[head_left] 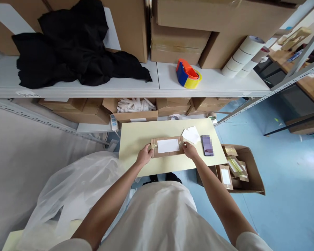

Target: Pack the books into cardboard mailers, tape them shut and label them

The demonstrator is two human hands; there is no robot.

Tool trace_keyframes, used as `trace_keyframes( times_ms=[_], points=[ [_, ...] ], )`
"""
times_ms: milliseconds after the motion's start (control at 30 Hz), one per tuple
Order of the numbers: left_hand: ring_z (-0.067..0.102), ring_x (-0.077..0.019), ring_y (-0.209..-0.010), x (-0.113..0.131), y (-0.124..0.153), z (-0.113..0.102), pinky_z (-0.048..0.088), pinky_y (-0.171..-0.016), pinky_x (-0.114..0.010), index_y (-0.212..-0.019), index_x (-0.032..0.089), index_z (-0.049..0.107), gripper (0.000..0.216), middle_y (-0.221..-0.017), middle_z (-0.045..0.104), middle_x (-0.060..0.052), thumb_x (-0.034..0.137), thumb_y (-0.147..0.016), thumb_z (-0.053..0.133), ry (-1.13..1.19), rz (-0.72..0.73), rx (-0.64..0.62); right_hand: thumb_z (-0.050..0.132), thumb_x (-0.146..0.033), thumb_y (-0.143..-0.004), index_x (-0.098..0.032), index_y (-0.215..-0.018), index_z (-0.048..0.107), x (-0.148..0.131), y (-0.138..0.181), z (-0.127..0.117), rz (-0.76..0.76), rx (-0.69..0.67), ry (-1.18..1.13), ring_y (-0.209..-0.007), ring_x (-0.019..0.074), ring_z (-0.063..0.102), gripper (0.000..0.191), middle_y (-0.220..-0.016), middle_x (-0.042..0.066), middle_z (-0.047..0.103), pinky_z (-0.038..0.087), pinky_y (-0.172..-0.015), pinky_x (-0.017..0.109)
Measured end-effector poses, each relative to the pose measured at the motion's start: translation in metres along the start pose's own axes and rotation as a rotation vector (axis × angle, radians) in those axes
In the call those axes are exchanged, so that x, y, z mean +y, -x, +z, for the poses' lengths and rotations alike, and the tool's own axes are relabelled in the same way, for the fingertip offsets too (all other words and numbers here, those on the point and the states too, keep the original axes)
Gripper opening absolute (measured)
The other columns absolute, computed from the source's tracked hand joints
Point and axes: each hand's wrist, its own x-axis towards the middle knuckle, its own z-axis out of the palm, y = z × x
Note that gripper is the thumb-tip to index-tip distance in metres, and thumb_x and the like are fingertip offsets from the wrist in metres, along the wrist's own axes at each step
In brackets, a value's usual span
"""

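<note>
A small brown cardboard box (155, 153) with a blank white label (168, 145) on its top is held over the pale yellow table (136, 130). My left hand (144, 154) grips its left end, fingers closed at the taped edge. On the opposite end, my right hand (189, 150) is closed round the box's right side. Clear tape shows at both ends of the box. Just beyond my right hand lie several white paper labels (191, 135), and a phone (207, 145) rests to their right.
A large open carton (251, 167) with several small taped boxes stands on the floor at right. On the shelf (167, 75) are black cloth (73, 48), a tape dispenser (187, 74) and white rolls (242, 55). A translucent plastic bag (83, 177) bulges at left.
</note>
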Motion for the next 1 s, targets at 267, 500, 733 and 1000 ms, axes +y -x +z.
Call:
trace_keyframes(
  times_ms=[267,500,733,1000],
  points=[
    [0.068,-0.0179,-0.088,-0.006,0.002,0.01,0.053,-0.079,-0.028,-0.12,0.016,0.055,0.043,-0.109,0.068,-0.011,0.036,-0.082,0.057,0.153,-0.053,0.065,0.042,-0.028,-0.091,-0.019,-0.122,0.054,0.016,-0.005,-0.005,-0.022,-0.037,-0.114,-0.106,0.0197,0.06,0.035,-0.12,0.01,0.063,0.047,-0.085,0.028],
    [0.068,-0.019,-0.085,0.0,0.0,0.001,0.053,-0.074,-0.028,-0.127,0.02,0.053,0.046,-0.099,0.072,-0.006,0.038,-0.085,0.051,0.047,-0.105,-0.058,0.037,-0.044,-0.092,-0.019,-0.129,0.048,0.022,-0.024,-0.02,-0.02,-0.198,-0.189,-0.063,0.0169,0.068,0.047,-0.105,0.011,0.068,0.053,-0.059,0.03],
    [0.067,-0.0201,-0.09,0.018,0.004,0.006,0.05,-0.079,-0.028,-0.128,0.021,0.054,0.044,-0.1,0.072,-0.006,0.031,-0.085,0.048,-0.093,-0.114,0.013,0.056,-0.04,-0.081,-0.025,-0.126,0.049,0.028,-0.043,-0.021,-0.127,-0.448,-0.294,-0.058,0.0158,0.065,0.048,-0.088,0.006,0.071,0.053,-0.049,0.026],
    [0.068,-0.0196,-0.09,0.028,0.016,0.007,0.052,-0.077,-0.026,-0.127,0.018,0.054,0.045,-0.101,0.072,-0.006,0.03,-0.084,0.047,-0.017,-0.112,0.046,0.049,-0.027,-0.085,-0.022,-0.135,0.042,0.03,-0.028,-0.029,-0.223,-0.383,-0.156,-0.056,0.0166,0.063,0.051,-0.066,0.001,0.068,0.049,-0.06,0.027]
  ],
)
